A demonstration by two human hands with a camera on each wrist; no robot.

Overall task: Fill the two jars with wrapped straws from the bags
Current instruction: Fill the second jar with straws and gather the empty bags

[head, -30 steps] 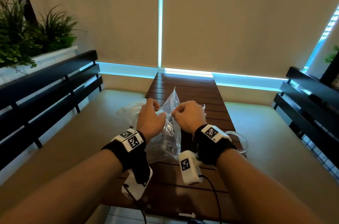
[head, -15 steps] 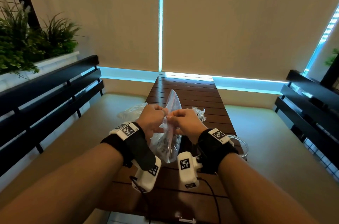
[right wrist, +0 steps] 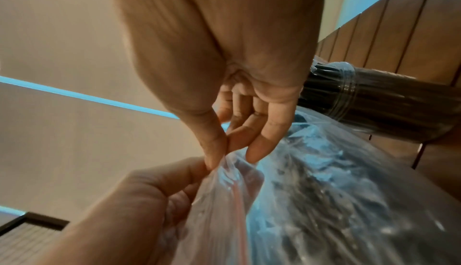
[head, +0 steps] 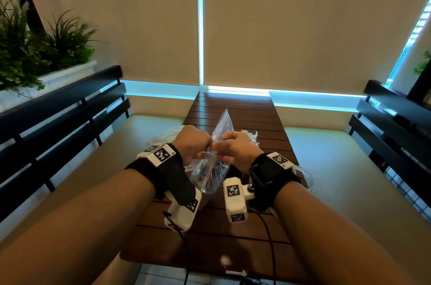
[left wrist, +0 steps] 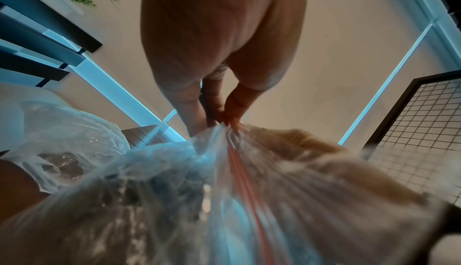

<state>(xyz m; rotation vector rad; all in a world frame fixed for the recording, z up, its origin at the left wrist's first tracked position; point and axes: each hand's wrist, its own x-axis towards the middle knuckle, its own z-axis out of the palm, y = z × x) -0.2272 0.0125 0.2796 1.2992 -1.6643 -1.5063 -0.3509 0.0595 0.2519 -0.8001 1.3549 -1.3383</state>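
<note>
Got the zip bag (head: 211, 168) of wrapped straws held up over the desk (head: 235, 107) near the already-full jar (right wrist: 369, 99), my left hand (head: 193, 144) and right hand (head: 238, 149) each pinching a lip, so I'd pull evenly along the red seal (left wrist: 245, 172), no yanking.

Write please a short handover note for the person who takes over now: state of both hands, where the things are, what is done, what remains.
Left hand: pinches the top edge of the clear zip bag, held above the wooden table.
Right hand: thumb and fingers pinch the same edge, close to the left hand.
Things: a second bag lies on the table behind the left hand. One jar packed with dark straws lies beside the held bag. Part of a clear rim shows past the right wrist.
Done: one jar looks filled.
Left: open this bag, put its straws in the other jar.
</note>
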